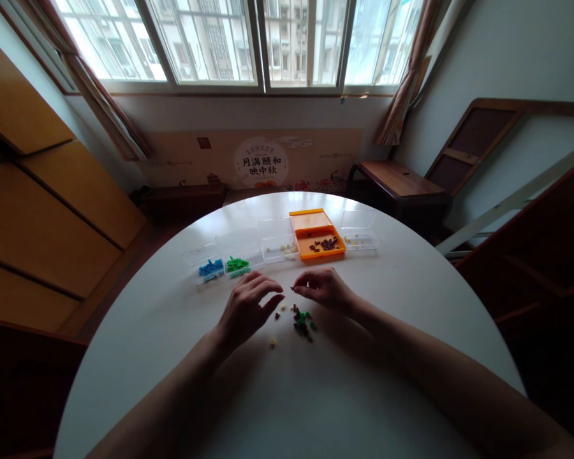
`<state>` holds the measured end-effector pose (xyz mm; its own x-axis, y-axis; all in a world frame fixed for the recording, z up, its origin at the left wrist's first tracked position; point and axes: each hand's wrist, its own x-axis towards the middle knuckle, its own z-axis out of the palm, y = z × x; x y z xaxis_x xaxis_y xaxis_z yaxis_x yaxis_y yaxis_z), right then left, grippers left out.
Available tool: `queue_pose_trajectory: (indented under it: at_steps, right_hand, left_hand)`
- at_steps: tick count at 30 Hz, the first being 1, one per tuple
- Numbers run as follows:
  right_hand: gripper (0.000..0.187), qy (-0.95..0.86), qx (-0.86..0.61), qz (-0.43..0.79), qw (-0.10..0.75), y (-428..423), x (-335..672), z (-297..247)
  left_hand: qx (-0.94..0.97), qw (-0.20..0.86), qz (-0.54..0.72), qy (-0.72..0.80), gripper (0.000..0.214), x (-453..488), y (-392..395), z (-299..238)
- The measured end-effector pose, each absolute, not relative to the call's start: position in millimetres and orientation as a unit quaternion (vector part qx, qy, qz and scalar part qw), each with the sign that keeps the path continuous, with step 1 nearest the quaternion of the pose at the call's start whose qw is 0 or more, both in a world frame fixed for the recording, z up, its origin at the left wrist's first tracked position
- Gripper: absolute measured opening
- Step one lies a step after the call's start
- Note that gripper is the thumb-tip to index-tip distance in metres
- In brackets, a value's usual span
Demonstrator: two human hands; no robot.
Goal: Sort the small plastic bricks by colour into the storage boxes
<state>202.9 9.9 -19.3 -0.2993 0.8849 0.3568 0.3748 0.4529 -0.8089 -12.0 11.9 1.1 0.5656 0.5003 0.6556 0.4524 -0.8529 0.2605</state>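
Hands at the pile of small pieces [302, 322]
Right hand [324, 288] pinches a dark piece [293, 288] between thumb and forefinger; left hand [245, 309] arches palm down, fingers loosely curled, empty, beside the pile on the table [411, 306].

left hand [245, 310] palm down, fingers loosely curled and fanned | right hand [324, 288] knuckles up, thumb and forefinger pinched tight far as I can see | left forearm [172, 395] and right forearm [435, 382] bare, angling inward, hands just beside each other
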Motion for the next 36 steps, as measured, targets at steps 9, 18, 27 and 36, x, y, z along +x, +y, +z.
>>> queue_pose_trajectory:
  at_steps: [9, 18, 27, 36]
  right_hand:
    - [0.025, -0.547, -0.627, 0.171, 0.527, 46.6, 246.3, -30.8]
    - [0.029, -0.520, -0.661, 0.144, 0.522, 55.2, 256.6, -34.7]
    - [0.029, -0.536, -0.650, 0.127, 0.524, 48.8, 254.3, -35.8]
    - [0.027, -0.555, -0.640, 0.118, 0.518, 44.8, 251.4, -32.7]
  left_hand:
    - [0.893, 0.047, 0.353, 0.275, 0.006, -18.3, 15.2, -2.4]
    - [0.872, 0.118, 0.354, 0.317, 0.006, -20.3, 15.1, 1.0]
    - [0.915, 0.213, 0.169, 0.300, 0.008, -28.0, 14.8, 11.7]
    - [0.924, 0.193, 0.141, 0.298, 0.005, -24.9, 16.7, 6.8]
